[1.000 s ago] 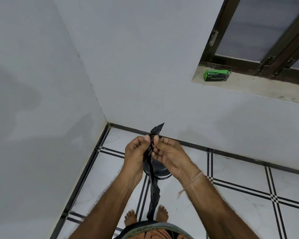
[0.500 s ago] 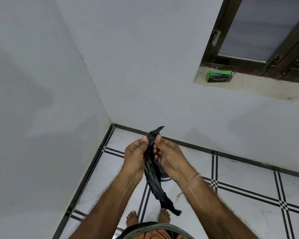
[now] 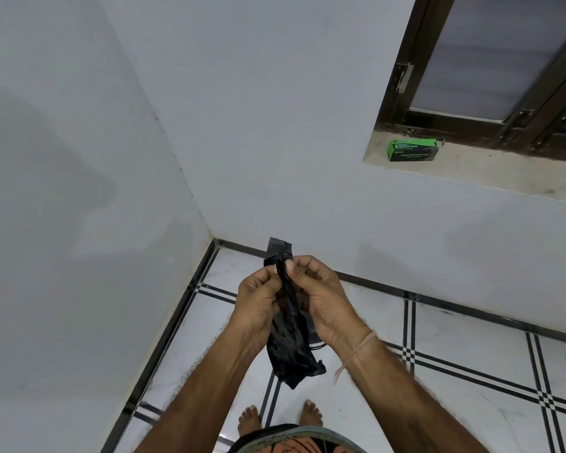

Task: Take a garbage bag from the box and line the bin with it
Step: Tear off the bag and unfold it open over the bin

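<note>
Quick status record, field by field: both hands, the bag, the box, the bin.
left hand: pinching the top of the garbage bag
right hand: pinching the same top edge, opposite the left
garbage bag: black, still folded narrow, hanging between the hands, not opened
box: green, on the window ledge, apart from the hands
bin: mostly hidden behind hands and bag; only a dark sliver shows, lining not started

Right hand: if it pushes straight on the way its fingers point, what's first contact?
The right hand points toward the left hand; it would press the black bag pinched between them first, though depth is uncertain.
</note>
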Demonstrator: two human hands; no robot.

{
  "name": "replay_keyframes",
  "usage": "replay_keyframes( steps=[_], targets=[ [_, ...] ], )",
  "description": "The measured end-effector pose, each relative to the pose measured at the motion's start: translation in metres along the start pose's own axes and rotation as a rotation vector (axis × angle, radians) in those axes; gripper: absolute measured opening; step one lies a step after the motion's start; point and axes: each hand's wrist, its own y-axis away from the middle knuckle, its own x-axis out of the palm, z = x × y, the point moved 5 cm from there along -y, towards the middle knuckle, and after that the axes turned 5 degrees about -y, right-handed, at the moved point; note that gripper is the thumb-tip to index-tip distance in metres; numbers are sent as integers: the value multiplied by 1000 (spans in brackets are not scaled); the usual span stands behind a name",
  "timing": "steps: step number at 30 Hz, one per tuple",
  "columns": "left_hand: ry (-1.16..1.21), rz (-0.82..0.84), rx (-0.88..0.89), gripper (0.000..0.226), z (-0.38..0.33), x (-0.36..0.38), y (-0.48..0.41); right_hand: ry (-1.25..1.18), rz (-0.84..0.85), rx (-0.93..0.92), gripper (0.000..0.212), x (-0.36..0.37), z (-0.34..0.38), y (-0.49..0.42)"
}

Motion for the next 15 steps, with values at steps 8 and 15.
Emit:
replay_keyframes(
  steps=[8,15],
  targets=[
    [-75,-94,96,38,3,9,2,46,-142,-27,16,-15,-3,-8],
    [-94,-192,66,26,6,6,-4,80,-117,-142,19,-16,-5,-2]
  ],
)
